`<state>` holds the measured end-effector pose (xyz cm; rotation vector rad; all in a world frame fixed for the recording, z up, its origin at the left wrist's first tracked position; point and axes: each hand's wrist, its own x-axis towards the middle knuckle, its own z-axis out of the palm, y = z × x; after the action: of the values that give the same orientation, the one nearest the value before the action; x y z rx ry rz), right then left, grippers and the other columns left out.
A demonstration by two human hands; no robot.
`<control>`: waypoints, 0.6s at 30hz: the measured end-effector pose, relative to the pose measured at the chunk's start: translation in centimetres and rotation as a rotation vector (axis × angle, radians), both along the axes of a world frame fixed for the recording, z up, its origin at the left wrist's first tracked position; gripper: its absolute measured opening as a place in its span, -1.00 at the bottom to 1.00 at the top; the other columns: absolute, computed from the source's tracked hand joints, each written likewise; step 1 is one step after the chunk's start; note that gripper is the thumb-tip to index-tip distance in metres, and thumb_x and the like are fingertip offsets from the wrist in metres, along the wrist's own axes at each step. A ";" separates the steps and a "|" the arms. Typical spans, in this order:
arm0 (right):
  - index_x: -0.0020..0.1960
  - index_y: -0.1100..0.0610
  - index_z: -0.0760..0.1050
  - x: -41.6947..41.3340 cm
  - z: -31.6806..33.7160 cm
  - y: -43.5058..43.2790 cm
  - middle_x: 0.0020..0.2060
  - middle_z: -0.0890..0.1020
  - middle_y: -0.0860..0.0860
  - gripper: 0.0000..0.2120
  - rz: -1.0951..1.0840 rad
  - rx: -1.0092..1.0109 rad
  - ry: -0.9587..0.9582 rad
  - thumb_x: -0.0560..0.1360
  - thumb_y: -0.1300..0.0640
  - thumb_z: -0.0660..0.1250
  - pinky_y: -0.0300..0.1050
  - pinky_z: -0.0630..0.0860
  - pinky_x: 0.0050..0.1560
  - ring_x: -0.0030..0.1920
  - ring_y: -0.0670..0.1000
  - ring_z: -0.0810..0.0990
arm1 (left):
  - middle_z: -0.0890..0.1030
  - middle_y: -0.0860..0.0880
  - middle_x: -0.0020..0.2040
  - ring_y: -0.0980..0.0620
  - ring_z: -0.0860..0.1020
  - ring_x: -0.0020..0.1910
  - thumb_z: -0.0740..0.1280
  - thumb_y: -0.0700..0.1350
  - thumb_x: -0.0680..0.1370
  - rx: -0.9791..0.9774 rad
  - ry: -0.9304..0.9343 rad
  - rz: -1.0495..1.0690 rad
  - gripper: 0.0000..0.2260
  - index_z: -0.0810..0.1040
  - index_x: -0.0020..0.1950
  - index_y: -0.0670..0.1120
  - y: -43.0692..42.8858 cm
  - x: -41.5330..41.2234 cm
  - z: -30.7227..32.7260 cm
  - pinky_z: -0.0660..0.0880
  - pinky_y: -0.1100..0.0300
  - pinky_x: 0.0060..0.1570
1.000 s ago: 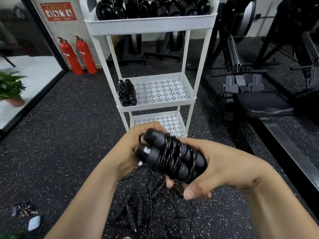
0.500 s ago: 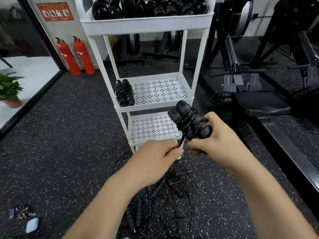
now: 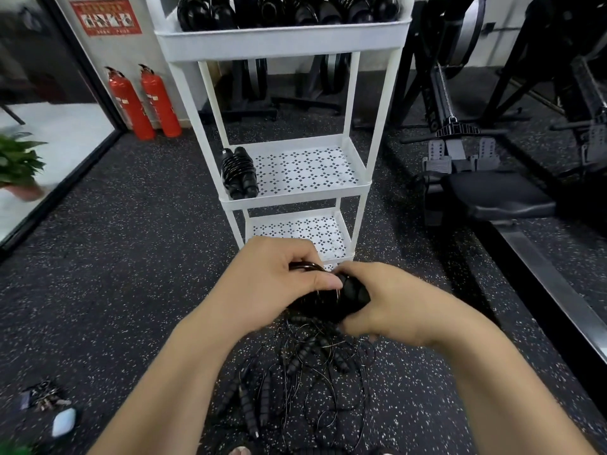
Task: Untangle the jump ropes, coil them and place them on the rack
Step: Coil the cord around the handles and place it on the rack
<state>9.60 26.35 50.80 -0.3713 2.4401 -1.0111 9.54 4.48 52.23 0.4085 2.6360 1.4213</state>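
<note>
Both hands hold one coiled black jump rope (image 3: 341,298) in front of the white rack (image 3: 289,195). My left hand (image 3: 272,284) curls over its left end, thumb pressed on the handles. My right hand (image 3: 391,300) grips the right end from the side. On the floor below lies a tangle of black jump ropes (image 3: 295,369) with foam handles. One coiled rope (image 3: 238,172) lies at the left of the rack's middle shelf. Several coiled ropes (image 3: 285,9) fill the top shelf.
Two red fire extinguishers (image 3: 144,103) stand by the wall at the back left. A rowing machine (image 3: 486,192) sits to the right of the rack. Small items, including a white case (image 3: 64,421), lie on the floor at the bottom left. A potted plant (image 3: 18,165) is at the left edge.
The coiled rope, raised toward the rack by my right hand half a second ago, has come back down, and both hands now close round it.
</note>
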 end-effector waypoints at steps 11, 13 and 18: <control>0.12 0.14 0.55 1.5 2.8 0.8 -0.17 0.54 0.18 -0.67 0.248 -0.386 -0.298 0.49 0.46 0.50 -0.04 0.51 -0.26 -0.19 0.02 0.56 | 0.68 -0.16 -0.21 0.03 0.57 -0.24 0.62 -0.04 0.42 0.298 -0.117 -0.005 -0.83 0.72 -0.15 -0.11 -3.0 -1.6 -0.8 0.52 0.20 -0.15; 0.27 0.25 0.54 1.7 3.0 1.1 -0.10 0.53 0.33 -0.59 0.221 -0.518 -0.328 0.50 0.51 0.48 -0.14 0.52 -0.28 -0.15 0.03 0.57 | 0.65 -0.10 -0.23 0.03 0.56 -0.30 0.54 -0.19 0.54 0.423 -0.223 0.006 -0.88 0.68 -0.18 -0.13 -2.8 -1.6 -0.6 0.52 0.22 -0.29; 0.30 0.39 0.50 1.3 3.2 1.3 -0.01 0.67 0.20 -0.53 0.005 -0.761 -0.226 0.44 0.49 0.54 -0.15 0.58 -0.27 -0.16 0.06 0.63 | 0.56 0.01 -0.38 0.03 0.47 -0.36 0.25 -0.31 0.71 0.334 -0.267 0.186 -0.63 0.60 -0.22 -0.01 -1.4 -1.5 -2.3 0.45 0.01 -0.28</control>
<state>10.93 27.64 53.99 -0.4681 1.7761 -1.8467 8.06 3.10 49.94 -0.0038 2.2779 1.8370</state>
